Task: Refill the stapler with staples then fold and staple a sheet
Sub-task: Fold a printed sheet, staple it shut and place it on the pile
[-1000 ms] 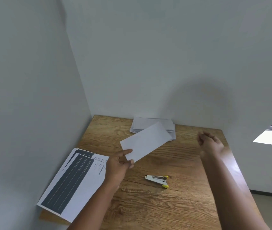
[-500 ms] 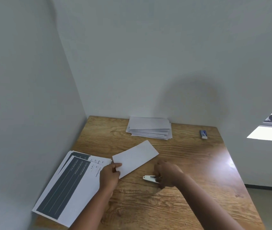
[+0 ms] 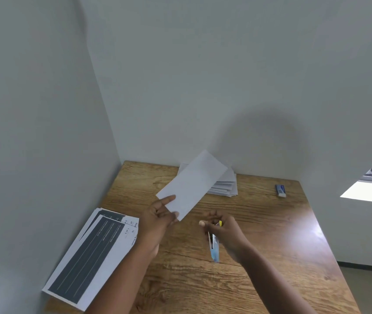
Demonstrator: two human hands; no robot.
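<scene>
My left hand (image 3: 158,219) pinches one folded sheet (image 3: 192,185) aloft; my right hand (image 3: 224,232), fingers closed around one stapler (image 3: 213,242), hovers above the table (image 3: 259,234). One eraser (image 3: 280,190) at two o'clock.

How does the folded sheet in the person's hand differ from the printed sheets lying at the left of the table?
The folded sheet is plain white on the side we see; the printed sheets carry large dark panels with thin lines. The folded sheet is held up off the table by the left hand; the printed sheets lie flat, fanned in a loose pile. The folded sheet looks narrower than the printed sheets. Both are paper.
</scene>
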